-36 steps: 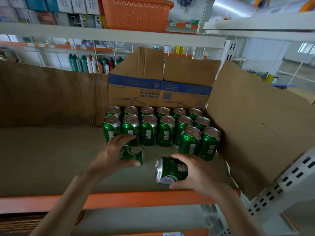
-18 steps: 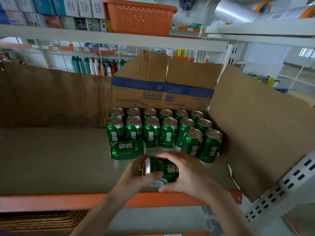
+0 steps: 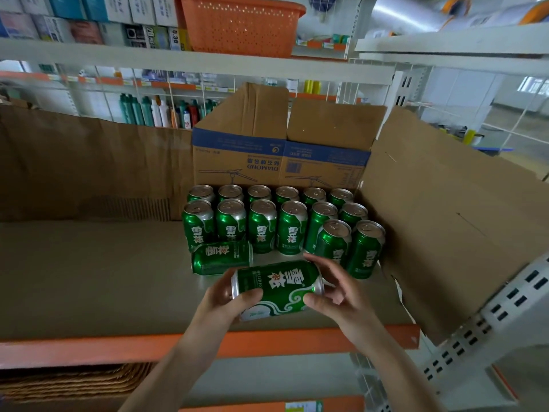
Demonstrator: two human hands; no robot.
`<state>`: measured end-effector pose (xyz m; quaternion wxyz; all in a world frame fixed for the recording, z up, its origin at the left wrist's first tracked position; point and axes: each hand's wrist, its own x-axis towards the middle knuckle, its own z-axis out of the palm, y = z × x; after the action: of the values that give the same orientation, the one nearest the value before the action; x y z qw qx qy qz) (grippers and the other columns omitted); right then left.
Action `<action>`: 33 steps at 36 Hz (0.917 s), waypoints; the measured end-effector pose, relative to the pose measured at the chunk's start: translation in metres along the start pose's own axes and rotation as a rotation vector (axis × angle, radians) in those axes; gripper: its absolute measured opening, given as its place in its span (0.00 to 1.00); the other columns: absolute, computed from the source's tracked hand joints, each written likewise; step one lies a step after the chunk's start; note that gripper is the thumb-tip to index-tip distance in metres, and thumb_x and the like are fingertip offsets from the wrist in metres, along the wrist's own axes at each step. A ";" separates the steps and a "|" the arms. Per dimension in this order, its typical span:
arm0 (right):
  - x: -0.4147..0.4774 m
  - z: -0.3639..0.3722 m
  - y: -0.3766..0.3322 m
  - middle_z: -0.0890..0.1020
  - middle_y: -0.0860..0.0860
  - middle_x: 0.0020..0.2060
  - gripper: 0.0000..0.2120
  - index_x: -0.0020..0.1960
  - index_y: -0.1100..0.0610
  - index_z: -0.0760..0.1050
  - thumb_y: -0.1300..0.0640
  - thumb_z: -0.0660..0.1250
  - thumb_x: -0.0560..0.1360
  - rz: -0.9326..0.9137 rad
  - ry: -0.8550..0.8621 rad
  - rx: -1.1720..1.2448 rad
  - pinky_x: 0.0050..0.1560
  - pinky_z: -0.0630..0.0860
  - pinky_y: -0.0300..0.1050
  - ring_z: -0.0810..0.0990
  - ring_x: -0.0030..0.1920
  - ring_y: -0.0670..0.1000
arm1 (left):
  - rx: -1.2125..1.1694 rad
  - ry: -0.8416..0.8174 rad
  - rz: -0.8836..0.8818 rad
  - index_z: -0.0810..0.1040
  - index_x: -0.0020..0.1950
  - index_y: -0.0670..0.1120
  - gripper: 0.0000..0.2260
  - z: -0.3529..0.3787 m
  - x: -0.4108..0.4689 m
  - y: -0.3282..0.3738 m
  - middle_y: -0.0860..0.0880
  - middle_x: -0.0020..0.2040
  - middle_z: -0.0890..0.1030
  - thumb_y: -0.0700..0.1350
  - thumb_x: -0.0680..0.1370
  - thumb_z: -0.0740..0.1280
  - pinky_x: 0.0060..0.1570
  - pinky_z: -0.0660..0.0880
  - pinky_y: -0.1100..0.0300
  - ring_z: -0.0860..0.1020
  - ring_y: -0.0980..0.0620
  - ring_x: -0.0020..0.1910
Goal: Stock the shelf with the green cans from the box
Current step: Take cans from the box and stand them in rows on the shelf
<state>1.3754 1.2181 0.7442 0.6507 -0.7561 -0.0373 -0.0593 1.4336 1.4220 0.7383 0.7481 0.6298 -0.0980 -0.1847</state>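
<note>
Our left hand (image 3: 225,301) and right hand (image 3: 338,289) curl round 1 green can (image 3: 276,285), sideways over the shelf (image 3: 89,278) front. At 11 o'clock a second can (image 3: 221,257) lies flat; at 12, upright cans (image 3: 261,224) front a box (image 3: 261,144) printed DIAMOND, inverted.

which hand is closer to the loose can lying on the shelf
Left. The left hand sits just in front of the lying can; the right hand grips the held can farther right.
</note>
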 end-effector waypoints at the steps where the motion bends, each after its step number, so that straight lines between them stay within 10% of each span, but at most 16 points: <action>1: 0.000 0.001 0.002 0.81 0.46 0.55 0.33 0.66 0.50 0.69 0.47 0.74 0.64 -0.006 0.020 -0.006 0.52 0.77 0.40 0.80 0.56 0.48 | 0.000 -0.011 -0.003 0.63 0.72 0.52 0.59 0.000 -0.001 0.000 0.61 0.55 0.76 0.61 0.41 0.77 0.55 0.69 0.58 0.75 0.58 0.54; 5: -0.001 0.003 0.000 0.80 0.39 0.53 0.31 0.65 0.48 0.69 0.47 0.72 0.63 -0.023 0.031 -0.022 0.50 0.76 0.38 0.80 0.48 0.40 | 0.018 -0.034 0.009 0.68 0.68 0.52 0.58 -0.002 -0.005 -0.001 0.59 0.58 0.78 0.66 0.40 0.78 0.60 0.72 0.56 0.75 0.56 0.59; 10: -0.002 0.001 -0.013 0.82 0.42 0.51 0.32 0.67 0.51 0.69 0.49 0.72 0.65 -0.051 -0.017 -0.057 0.47 0.76 0.35 0.81 0.46 0.42 | 0.132 -0.119 0.118 0.75 0.54 0.48 0.43 -0.002 -0.006 0.006 0.55 0.46 0.84 0.67 0.45 0.78 0.37 0.78 0.63 0.83 0.53 0.45; 17: 0.002 0.005 -0.027 0.80 0.45 0.57 0.27 0.63 0.41 0.74 0.49 0.74 0.65 -0.062 -0.070 -0.172 0.50 0.81 0.49 0.82 0.51 0.49 | 0.349 -0.214 0.135 0.74 0.58 0.45 0.38 -0.014 -0.003 0.008 0.46 0.52 0.82 0.64 0.55 0.78 0.47 0.79 0.54 0.82 0.47 0.50; 27: 0.004 0.010 -0.034 0.80 0.40 0.56 0.30 0.64 0.43 0.74 0.45 0.74 0.62 -0.069 -0.090 -0.233 0.55 0.78 0.43 0.78 0.58 0.43 | 0.497 -0.233 0.198 0.76 0.56 0.50 0.28 -0.013 -0.007 0.009 0.50 0.48 0.83 0.59 0.59 0.76 0.44 0.78 0.59 0.82 0.51 0.46; 33: 0.000 0.017 -0.023 0.80 0.42 0.57 0.33 0.65 0.45 0.69 0.47 0.75 0.61 -0.053 -0.012 -0.001 0.52 0.78 0.42 0.80 0.57 0.47 | 0.441 -0.146 0.211 0.77 0.53 0.56 0.23 -0.006 -0.006 0.002 0.49 0.49 0.83 0.60 0.60 0.75 0.46 0.79 0.46 0.82 0.47 0.47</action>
<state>1.3729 1.2384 0.7646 0.6481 -0.7557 -0.0611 -0.0721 1.4305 1.4305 0.7399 0.5988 0.7489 -0.2549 -0.1249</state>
